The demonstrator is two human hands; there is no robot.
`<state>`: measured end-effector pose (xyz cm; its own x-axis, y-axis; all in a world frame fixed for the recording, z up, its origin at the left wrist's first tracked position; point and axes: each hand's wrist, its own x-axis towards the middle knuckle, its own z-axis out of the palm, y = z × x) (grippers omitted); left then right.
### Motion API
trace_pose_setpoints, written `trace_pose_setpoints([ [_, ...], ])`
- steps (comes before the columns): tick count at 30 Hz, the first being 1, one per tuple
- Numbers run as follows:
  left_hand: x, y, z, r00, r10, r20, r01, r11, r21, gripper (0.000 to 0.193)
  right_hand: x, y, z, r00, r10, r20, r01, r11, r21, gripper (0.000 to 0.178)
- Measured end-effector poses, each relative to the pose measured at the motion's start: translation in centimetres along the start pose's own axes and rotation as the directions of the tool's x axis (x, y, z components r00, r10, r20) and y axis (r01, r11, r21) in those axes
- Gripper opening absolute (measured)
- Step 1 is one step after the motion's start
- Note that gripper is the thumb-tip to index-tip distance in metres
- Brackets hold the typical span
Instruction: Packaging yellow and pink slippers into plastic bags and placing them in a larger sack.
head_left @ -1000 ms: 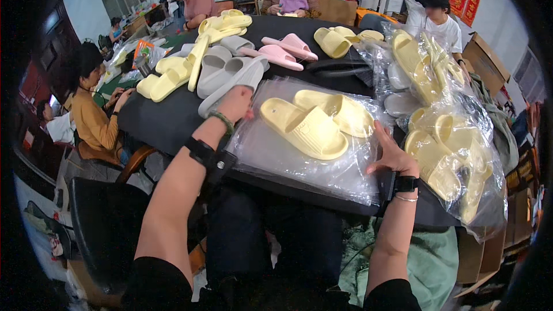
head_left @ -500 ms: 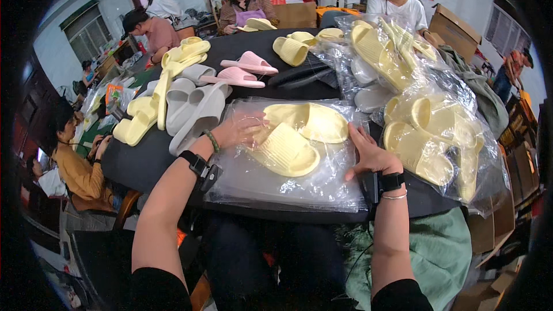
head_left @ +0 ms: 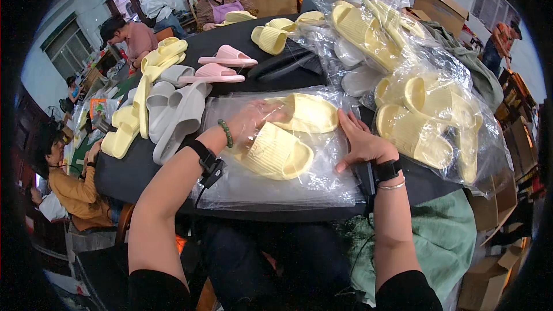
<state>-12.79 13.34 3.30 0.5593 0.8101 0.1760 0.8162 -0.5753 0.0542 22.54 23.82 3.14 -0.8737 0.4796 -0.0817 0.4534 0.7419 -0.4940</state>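
A pair of yellow slippers lies in a clear plastic bag in front of me, the near slipper [head_left: 280, 152] and the far slipper [head_left: 311, 113] side by side. My left hand [head_left: 253, 120] reaches in at the left side of the clear bag [head_left: 322, 187], fingers stretched toward the far slipper; film and blur partly veil the fingertips. Pressed on the bag's right edge, my right hand [head_left: 367, 140] has its thumb and fingers spread. More clear film lies flat beneath the bagged pair.
Bagged yellow slippers [head_left: 412, 132] pile up on the right of the black table [head_left: 230, 43]. Grey slippers [head_left: 181, 112], pink slippers [head_left: 213, 74] and loose yellow slippers [head_left: 124, 129] lie to the left. People sit around; cardboard boxes [head_left: 440, 7] stand behind at right.
My left hand has pushed a little further in among the film beside the slippers. The right hand stays on the bag's right edge. The whole view has shifted slightly.
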Motion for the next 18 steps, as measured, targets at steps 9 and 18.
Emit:
trace_pose_setpoints([
  [9,-1.6,-0.3,-0.6,0.988,-0.142,-0.054,0.126,0.965,-0.232,0.039,0.2,0.3,0.0,1.0,-0.023,0.016,0.023,1.0,0.004,0.151],
  [18,-3.7,-0.4,0.2,0.985,-0.119,-0.123,0.109,0.99,-0.088,0.043,0.6,-0.5,-0.5,0.976,-0.131,-0.176,0.111,0.987,-0.12,0.139],
])
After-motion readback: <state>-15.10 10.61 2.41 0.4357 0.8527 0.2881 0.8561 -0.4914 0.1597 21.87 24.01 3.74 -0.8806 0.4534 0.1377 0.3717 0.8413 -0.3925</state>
